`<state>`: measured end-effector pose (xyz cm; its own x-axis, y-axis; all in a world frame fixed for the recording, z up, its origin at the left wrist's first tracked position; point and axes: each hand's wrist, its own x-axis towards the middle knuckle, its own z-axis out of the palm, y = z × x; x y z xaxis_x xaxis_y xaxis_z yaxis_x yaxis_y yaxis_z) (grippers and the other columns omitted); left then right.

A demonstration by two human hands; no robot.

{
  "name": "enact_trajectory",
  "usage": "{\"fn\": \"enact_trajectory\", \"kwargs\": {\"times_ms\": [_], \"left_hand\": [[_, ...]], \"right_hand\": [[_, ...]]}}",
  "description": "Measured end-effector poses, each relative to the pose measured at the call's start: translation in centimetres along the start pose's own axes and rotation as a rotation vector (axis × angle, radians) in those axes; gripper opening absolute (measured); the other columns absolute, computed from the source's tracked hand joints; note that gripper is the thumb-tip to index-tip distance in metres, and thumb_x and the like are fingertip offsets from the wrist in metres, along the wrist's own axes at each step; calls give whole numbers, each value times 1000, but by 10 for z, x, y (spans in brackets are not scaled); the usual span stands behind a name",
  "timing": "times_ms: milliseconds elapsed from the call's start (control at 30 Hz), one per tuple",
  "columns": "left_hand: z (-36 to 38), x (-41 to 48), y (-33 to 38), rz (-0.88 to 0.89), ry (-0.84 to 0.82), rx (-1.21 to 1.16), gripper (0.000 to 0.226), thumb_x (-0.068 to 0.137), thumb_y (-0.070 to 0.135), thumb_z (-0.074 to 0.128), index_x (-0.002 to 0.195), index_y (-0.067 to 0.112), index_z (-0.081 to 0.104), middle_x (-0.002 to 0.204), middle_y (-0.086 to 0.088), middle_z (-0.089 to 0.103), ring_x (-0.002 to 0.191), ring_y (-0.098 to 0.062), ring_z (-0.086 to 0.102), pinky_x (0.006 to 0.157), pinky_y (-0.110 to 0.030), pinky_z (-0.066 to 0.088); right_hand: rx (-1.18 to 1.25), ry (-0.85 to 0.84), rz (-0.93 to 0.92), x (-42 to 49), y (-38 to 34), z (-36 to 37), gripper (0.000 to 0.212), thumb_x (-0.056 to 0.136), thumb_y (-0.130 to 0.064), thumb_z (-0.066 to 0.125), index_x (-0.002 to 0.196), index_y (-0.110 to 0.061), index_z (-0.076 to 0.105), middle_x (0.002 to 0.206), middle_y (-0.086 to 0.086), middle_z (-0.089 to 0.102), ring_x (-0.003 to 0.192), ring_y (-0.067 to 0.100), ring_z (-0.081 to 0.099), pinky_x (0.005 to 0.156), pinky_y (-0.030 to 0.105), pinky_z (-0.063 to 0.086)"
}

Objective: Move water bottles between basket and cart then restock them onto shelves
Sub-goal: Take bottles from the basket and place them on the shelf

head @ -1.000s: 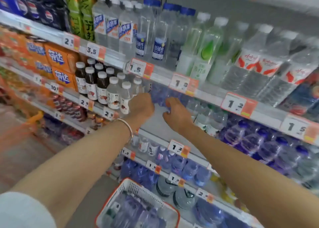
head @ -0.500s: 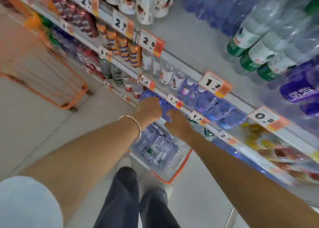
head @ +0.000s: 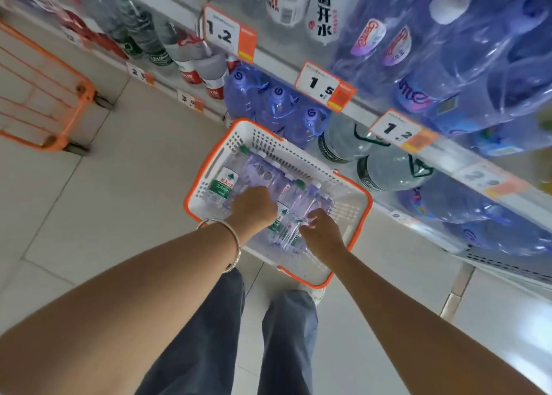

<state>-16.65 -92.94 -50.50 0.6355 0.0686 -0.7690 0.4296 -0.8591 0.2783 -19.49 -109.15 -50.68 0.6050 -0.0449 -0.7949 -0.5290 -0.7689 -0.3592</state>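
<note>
A white basket with an orange rim [head: 239, 122] stands on the floor in front of the shelves and holds several small water bottles lying down. One has a green label [head: 222, 184]; others look purple-tinted [head: 298, 197]. My left hand [head: 252, 207], with a bangle on the wrist, is down in the basket with its fingers curled around a bottle. My right hand [head: 321, 233] rests on the bottles beside it, fingertips bent over one; its grip is hidden.
An orange wire cart [head: 74, 110] stands on the tiled floor to the left. Shelves with price tags [head: 324, 88] run along the right, stocked with large blue water jugs [head: 268, 107] and clear bottles [head: 388, 170]. My legs [head: 286, 335] are just behind the basket.
Both hands have dropped from the upper shelf down into the basket on the floor, and my view has tilted down with them.
</note>
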Motion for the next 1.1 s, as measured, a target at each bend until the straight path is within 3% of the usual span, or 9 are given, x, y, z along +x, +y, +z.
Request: {"fn": "enact_trajectory", "kwargs": {"times_ms": [100,200,300,400,533,667,767,933,1100], "left_hand": [[49,42,-16,-10,-54,-32,26,97,26,47,97,2,58,98,-20,68,91,-35,67,72,-35,55],[95,83,-34,-46,-34,-43,32,100,29,45,113,3,56,100,-15,67,90,-29,66,67,-33,54],[129,116,-47,-88,-22,-72,38,101,22,41,133,2,46,123,-15,60,107,-27,61,76,-31,51],[156,143,-51,-127,-27,-155,51,96,7,42,146,3,33,144,-16,44,126,-29,50,93,-31,50],[176,156,-56,-183,12,-205,51,97,8,43,146,1,32,147,-16,40,130,-29,45,103,-41,45],[178,156,-65,-231,43,-198,46,101,19,43,143,3,33,145,-16,40,127,-30,48,99,-39,47],[168,153,-72,-236,44,-194,46,98,11,43,142,4,34,143,-16,41,121,-31,52,93,-39,50],[143,149,-83,-227,90,-201,48,96,7,43,144,5,33,145,-15,37,121,-29,51,95,-38,50],[127,156,-93,-203,138,-173,48,95,9,47,141,-2,36,139,-20,45,122,-32,51,98,-42,49]], "right_hand": [[58,22,37,37,28,25,43,91,-18,59,133,-13,49,129,11,58,109,25,58,77,25,44],[111,56,68,78,49,46,52,89,-18,62,138,-16,45,128,12,58,107,26,58,78,28,48],[175,142,97,114,65,63,63,88,-21,66,144,-17,38,132,15,52,109,28,55,84,33,47],[239,234,145,144,74,80,89,83,-31,73,152,-17,20,148,15,34,132,34,39,100,41,39],[256,214,304,174,70,105,124,72,-51,79,154,-11,-4,160,17,8,146,38,14,114,51,24],[289,247,431,182,59,125,113,79,-38,78,153,-10,-3,157,19,17,141,39,25,107,49,34],[296,292,442,179,54,127,104,82,-30,77,151,-10,2,154,18,24,136,39,33,102,50,40],[296,314,357,160,58,119,95,80,-27,78,146,-15,12,145,18,38,117,40,55,91,52,52],[309,418,227,123,64,102,98,81,-30,77,151,-16,9,153,11,32,123,36,51,92,45,49]]}}
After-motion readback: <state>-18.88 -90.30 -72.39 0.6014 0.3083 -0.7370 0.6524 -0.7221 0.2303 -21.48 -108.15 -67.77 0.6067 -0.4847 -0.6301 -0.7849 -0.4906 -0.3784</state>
